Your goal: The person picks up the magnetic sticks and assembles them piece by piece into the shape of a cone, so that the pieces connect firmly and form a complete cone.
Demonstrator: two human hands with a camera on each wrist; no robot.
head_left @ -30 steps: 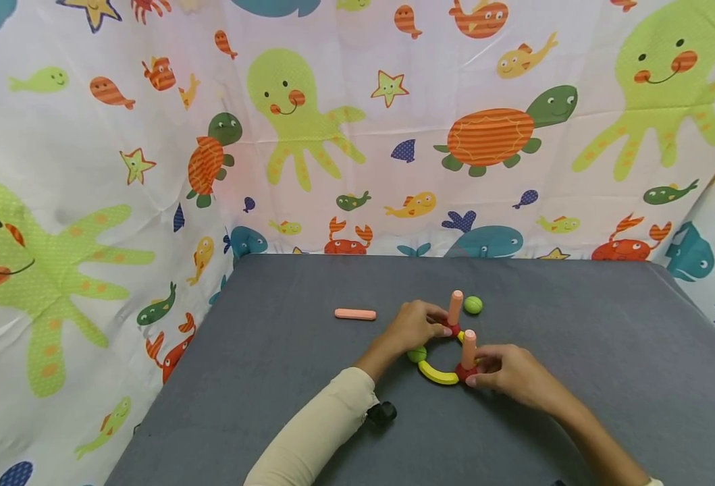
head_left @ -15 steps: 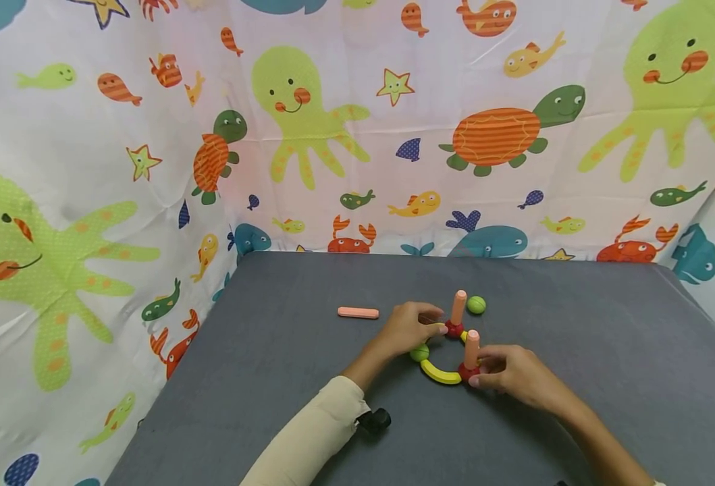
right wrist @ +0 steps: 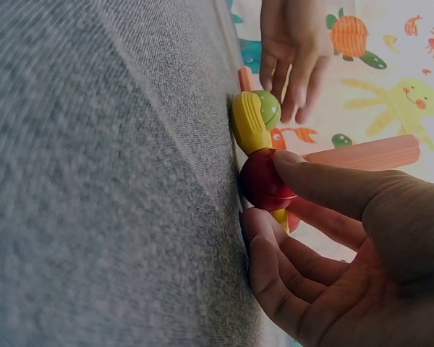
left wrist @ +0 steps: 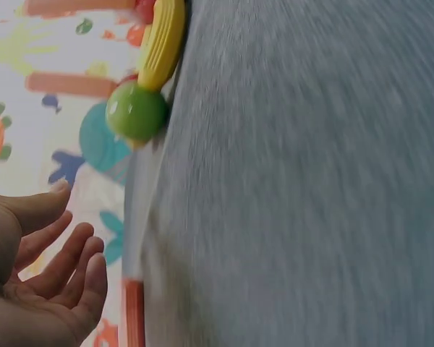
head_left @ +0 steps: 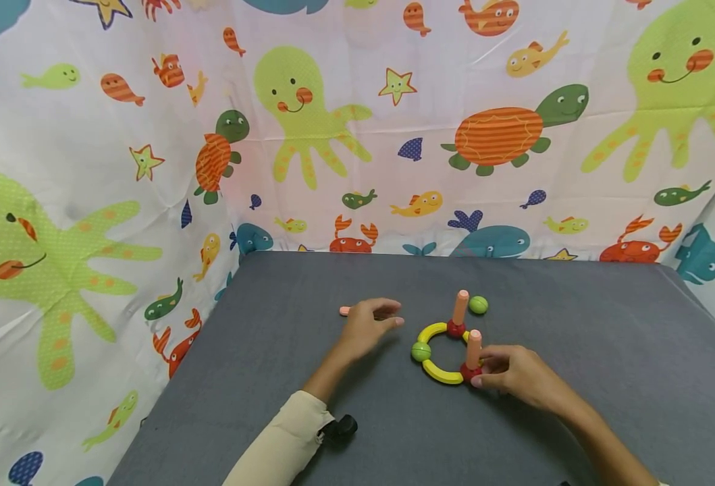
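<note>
A ring of yellow curved pieces [head_left: 442,373] joined by balls lies on the grey table. At its left is a green ball [head_left: 420,351], at the back a red ball [head_left: 456,329] with a pink stick [head_left: 460,308] standing in it. My right hand [head_left: 515,374] pinches the nearer red ball [right wrist: 266,181] between thumb and fingers; another upright pink stick [head_left: 474,349] rises from that ball. Left of the ring, my left hand [head_left: 363,329] hovers with relaxed fingers and holds nothing. It partly hides a loose pink stick [head_left: 344,311] lying just behind it.
A loose green ball [head_left: 478,305] rests behind the ring, close to the back stick. The grey table [head_left: 284,290] ends at a hanging cloth [head_left: 327,223] printed with sea animals. A black wrist camera [head_left: 340,428] sits on the left sleeve.
My left hand has let go of the ring's back part and moved left toward the loose pink stick, uncovering the ring's left side. My right hand stays at the nearer red ball.
</note>
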